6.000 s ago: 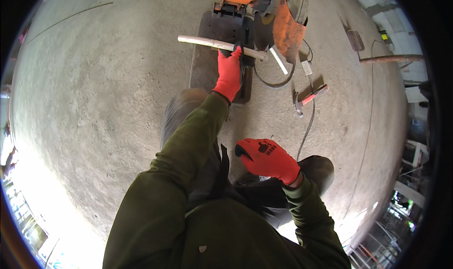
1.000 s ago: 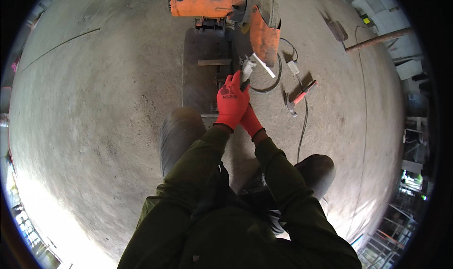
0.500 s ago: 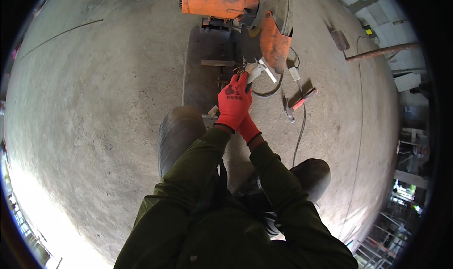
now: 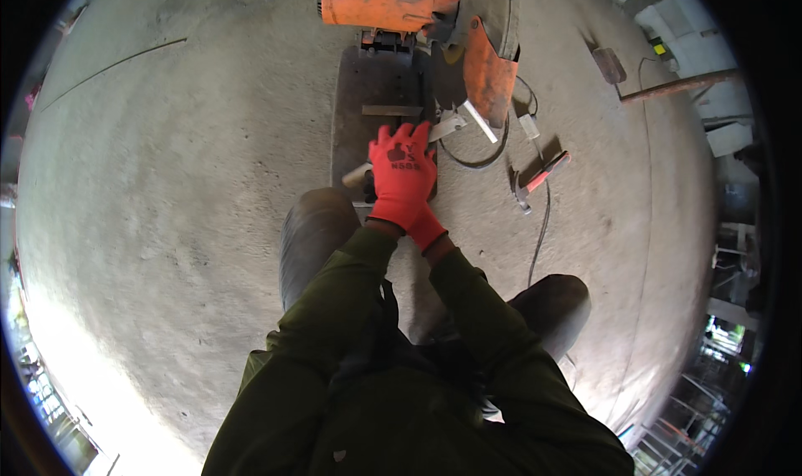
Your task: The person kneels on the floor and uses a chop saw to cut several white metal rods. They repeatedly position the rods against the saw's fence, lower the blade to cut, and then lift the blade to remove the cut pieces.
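My left hand (image 4: 403,171), in a red glove, lies palm down over the base of an orange chop saw (image 4: 380,4), its fingers spread apart. Just beyond its fingertips a pale metal piece (image 4: 449,127) lies at the right edge of the base. Crossing beneath the left hand is my right hand (image 4: 427,228); only its red cuff side shows and its fingers are hidden. Left of the hands juts a short, pale, stick-like handle (image 4: 357,175); whether the right hand holds it, I cannot tell.
An orange blade guard (image 4: 489,75) hangs beside the dark disc, with a white strip (image 4: 480,122) below it. On the concrete floor to the right lie a red-handled claw hammer (image 4: 543,179) and a cable (image 4: 541,242). A shovel (image 4: 668,87) lies farther off.
My left hand has drawn back from the pale metal piece and shifted slightly left, its fingers spreading. The pale handle beside the hands now shows more and sits farther left.
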`<action>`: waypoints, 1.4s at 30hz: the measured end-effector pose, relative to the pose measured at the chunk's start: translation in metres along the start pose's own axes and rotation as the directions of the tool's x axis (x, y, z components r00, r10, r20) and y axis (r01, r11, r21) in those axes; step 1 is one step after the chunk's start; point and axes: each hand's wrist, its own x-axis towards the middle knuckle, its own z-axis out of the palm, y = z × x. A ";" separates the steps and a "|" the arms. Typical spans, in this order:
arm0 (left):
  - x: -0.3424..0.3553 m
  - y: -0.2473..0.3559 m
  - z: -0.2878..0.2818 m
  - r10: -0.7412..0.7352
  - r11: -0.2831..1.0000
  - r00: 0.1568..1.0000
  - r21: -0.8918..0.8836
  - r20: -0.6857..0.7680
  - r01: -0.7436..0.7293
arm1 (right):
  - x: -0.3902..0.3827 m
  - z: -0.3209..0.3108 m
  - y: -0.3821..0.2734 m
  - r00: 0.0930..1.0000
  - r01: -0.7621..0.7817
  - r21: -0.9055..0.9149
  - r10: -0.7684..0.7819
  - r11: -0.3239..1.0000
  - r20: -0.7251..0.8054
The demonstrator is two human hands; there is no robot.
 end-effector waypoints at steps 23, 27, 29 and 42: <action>0.053 -0.053 -0.005 0.433 0.881 0.893 0.150 0.121 -0.448 | -0.101 -0.101 -0.137 0.920 0.249 -0.469 -0.056 0.848 0.387; 0.055 -0.058 0.000 0.448 0.874 0.886 0.153 0.118 -0.462 | -0.105 -0.104 -0.136 0.920 0.261 -0.418 -0.093 0.870 0.381; 0.055 -0.061 0.001 0.461 0.867 0.882 0.166 0.095 -0.471 | -0.105 -0.103 -0.138 0.919 0.253 -0.414 -0.082 0.874 0.386; 0.052 -0.056 0.005 0.450 0.848 0.886 0.259 0.109 -0.462 | -0.103 -0.096 -0.140 0.913 0.263 -0.445 -0.072 0.856 0.402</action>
